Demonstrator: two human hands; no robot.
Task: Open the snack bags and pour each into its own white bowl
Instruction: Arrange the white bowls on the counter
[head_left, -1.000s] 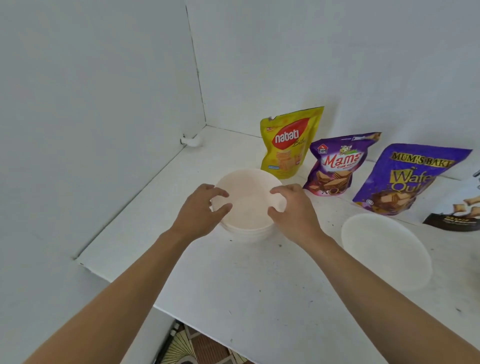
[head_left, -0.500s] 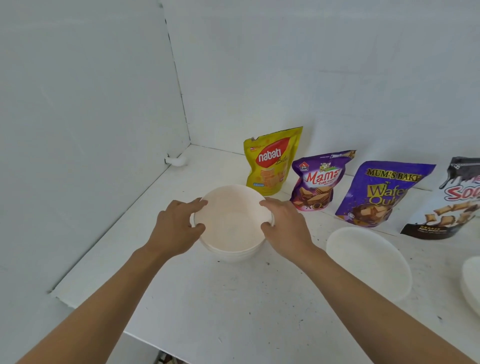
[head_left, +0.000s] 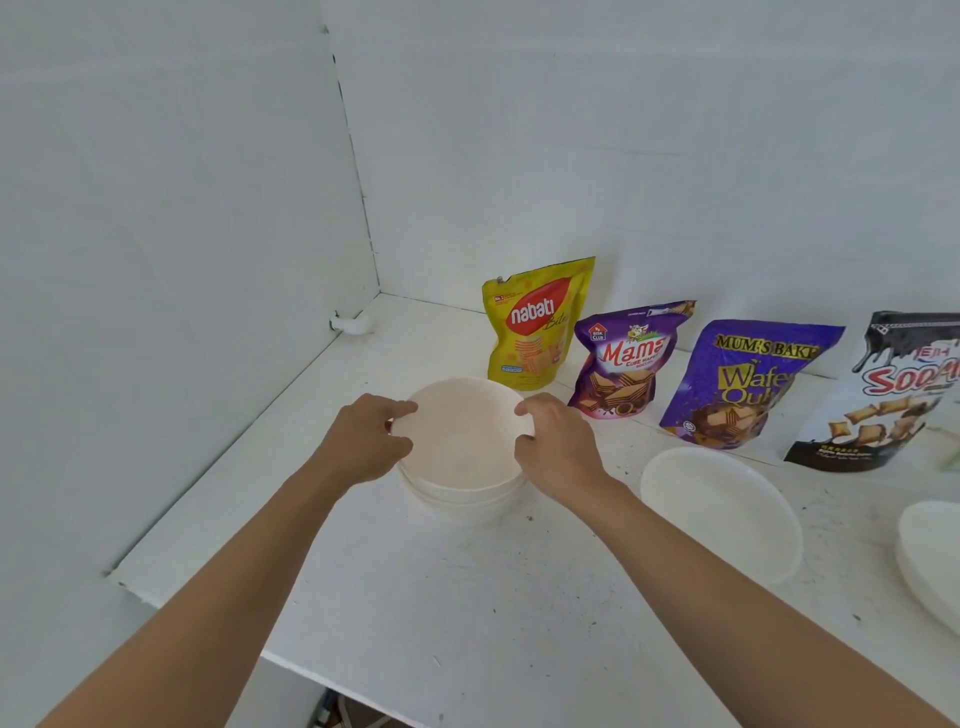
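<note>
A stack of white bowls (head_left: 462, 457) stands on the white table (head_left: 467, 597). My left hand (head_left: 366, 441) grips the top bowl's left rim and my right hand (head_left: 558, 441) grips its right rim; the top bowl sits slightly raised in the stack. Behind them, leaning on the wall, stand a yellow Nabati bag (head_left: 535, 325), a purple Mama bag (head_left: 621, 364), a purple Mum's Bake bag (head_left: 737, 384) and a white-and-black bag (head_left: 883, 395). A single white bowl (head_left: 722, 509) sits to the right. Another white bowl (head_left: 935, 561) is cut off at the right edge.
White walls close the table on the left and at the back, meeting in a corner. A small white object (head_left: 353, 325) lies at the left wall's base. The table's front edge runs from lower left towards the bottom, with floor below it.
Both hands keep their hold on the top bowl's rim, which has risen a little out of the stack. The camera has turned right, bringing more of the bags and a bowl at the right edge into view.
</note>
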